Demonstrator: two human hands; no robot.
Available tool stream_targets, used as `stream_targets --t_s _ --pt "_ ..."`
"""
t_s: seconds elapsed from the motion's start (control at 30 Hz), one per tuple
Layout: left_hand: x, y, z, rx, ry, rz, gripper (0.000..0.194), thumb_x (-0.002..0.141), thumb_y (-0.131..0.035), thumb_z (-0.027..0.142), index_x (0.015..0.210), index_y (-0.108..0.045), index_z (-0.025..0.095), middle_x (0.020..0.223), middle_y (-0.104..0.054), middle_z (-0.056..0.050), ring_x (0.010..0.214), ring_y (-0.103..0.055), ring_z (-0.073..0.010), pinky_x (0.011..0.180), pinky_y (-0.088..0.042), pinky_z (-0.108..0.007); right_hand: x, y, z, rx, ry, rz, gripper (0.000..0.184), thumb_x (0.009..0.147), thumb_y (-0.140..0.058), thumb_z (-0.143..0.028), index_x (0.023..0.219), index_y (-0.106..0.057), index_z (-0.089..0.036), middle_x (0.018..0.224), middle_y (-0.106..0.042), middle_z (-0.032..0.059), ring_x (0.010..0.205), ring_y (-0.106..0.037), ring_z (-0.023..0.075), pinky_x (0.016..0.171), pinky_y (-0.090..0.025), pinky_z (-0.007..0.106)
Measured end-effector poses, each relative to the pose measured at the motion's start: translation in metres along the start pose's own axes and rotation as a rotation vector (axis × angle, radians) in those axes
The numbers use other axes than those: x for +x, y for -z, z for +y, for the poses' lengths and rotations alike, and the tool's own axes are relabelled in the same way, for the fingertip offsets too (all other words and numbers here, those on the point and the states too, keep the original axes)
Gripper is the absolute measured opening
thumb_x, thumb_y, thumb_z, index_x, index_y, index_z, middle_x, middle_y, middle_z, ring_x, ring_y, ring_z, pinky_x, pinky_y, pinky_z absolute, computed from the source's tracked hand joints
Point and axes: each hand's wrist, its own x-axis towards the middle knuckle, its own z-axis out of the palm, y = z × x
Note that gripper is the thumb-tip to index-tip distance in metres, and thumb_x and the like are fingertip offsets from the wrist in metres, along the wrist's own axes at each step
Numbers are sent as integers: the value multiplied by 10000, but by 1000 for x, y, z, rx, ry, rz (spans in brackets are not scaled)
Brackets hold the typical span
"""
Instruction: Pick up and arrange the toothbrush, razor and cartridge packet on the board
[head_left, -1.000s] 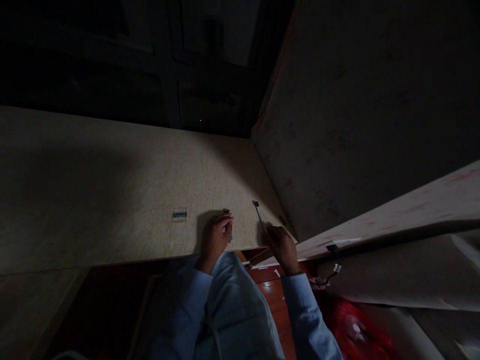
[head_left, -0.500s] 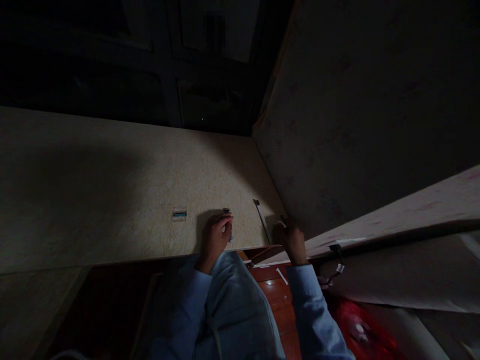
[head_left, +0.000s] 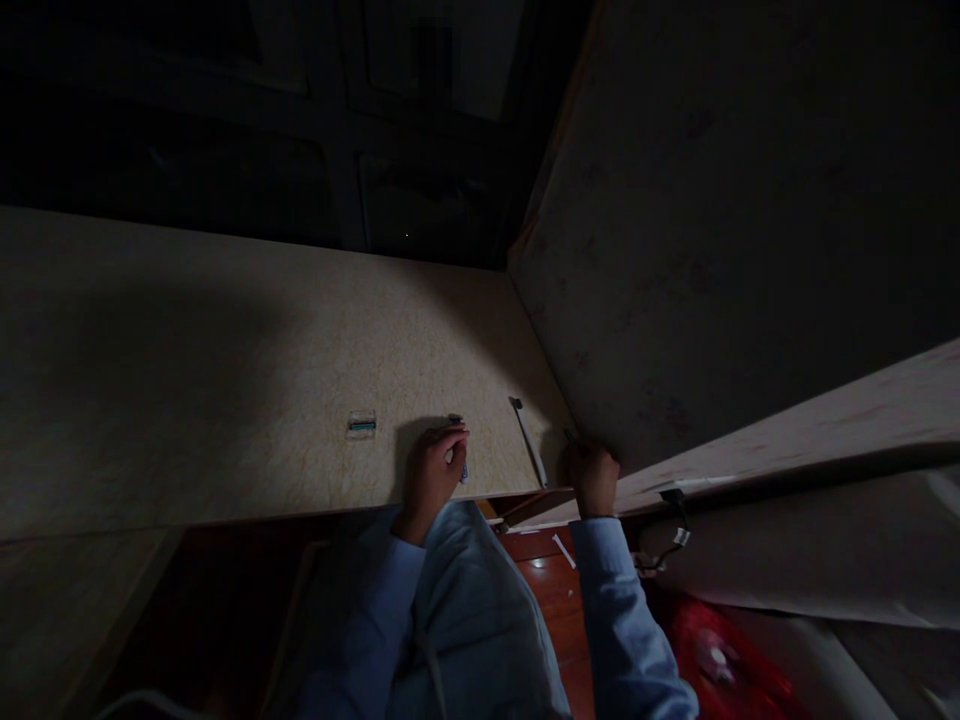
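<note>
The scene is very dim. My left hand (head_left: 433, 472) rests curled on a beige marbled tabletop (head_left: 225, 380) near its front edge, fingers closed round a small object with a bluish end that I cannot make out. A thin stick-like tool with a dark tip (head_left: 527, 440) lies free on the table between my hands. My right hand (head_left: 592, 473) is closed at the table's right corner, over a small dark thing (head_left: 570, 436) by the wall; what it grips is hidden.
A small clear packet with a green strip (head_left: 361, 424) lies left of my left hand. A wall panel (head_left: 712, 250) rises at the right. A dark cable with a connector (head_left: 670, 540) hangs below a ledge. Reddish wooden floor (head_left: 547, 590) and something red (head_left: 720, 670) lie below.
My right hand let go of the thin tool, which now lies on the table, and moved right to the corner by the wall. My left hand stayed put.
</note>
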Motion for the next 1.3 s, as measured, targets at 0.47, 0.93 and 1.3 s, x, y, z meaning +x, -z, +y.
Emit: stream_targets --t_s 0.47,0.93,1.3 --pt "-2 -2 0 -5 1 10 193 855 -650 103 957 -765 221 1073 -774 -76 1021 -719 -220 933 -601 -408 -6 -5 9 205 -6 52 439 875 -519 -375 1086 -766 -80 1005 -778 222 896 -731 318 701 -466 320" --pt "-19 23 -3 -96 26 149 201 920 -569 145 996 -739 222 1027 -763 -68 991 -713 -186 872 -605 -339 -29 -11 16 405 91 140 641 803 -441 -622 1022 -753 -106 783 -759 163 690 -671 269 608 -439 303" --pt "7 121 -79 322 74 146 245 829 -690 194 1063 -746 239 1153 -726 -91 1142 -635 -287 1031 -512 -490 -29 -13 23 392 119 165 734 799 -411 -743 950 -765 -118 904 -777 203 794 -712 304 645 -470 323"
